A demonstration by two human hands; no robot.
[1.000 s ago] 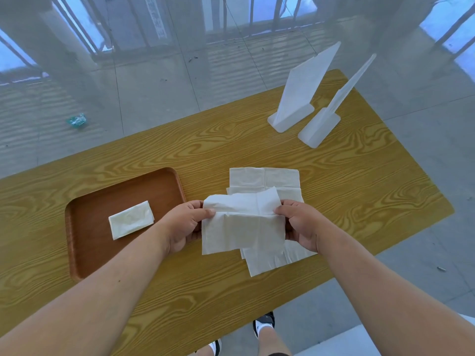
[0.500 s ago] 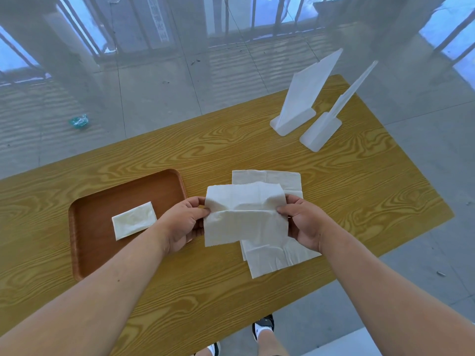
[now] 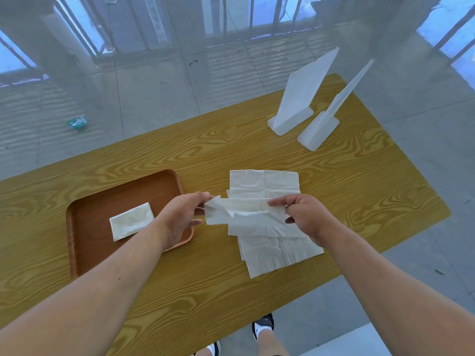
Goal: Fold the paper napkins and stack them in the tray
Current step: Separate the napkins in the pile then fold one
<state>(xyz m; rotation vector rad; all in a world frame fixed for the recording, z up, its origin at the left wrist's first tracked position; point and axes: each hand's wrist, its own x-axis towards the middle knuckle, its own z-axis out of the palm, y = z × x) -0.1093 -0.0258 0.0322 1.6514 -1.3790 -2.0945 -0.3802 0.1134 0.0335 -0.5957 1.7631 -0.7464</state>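
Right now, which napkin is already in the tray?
The small folded napkin in the brown tray; the others are hand-held or spread on the table.

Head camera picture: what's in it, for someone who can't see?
Left hand and right hand pinch a half-folded napkin over a pile of flat napkins on a wooden table. One folded napkin lies in the tray at left; two white stands sit farther back.

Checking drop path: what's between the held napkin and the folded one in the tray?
Head view: the left hand, pinching the left end of the held napkin, over the right rim of the tray; then bare tray floor up to the folded napkin.
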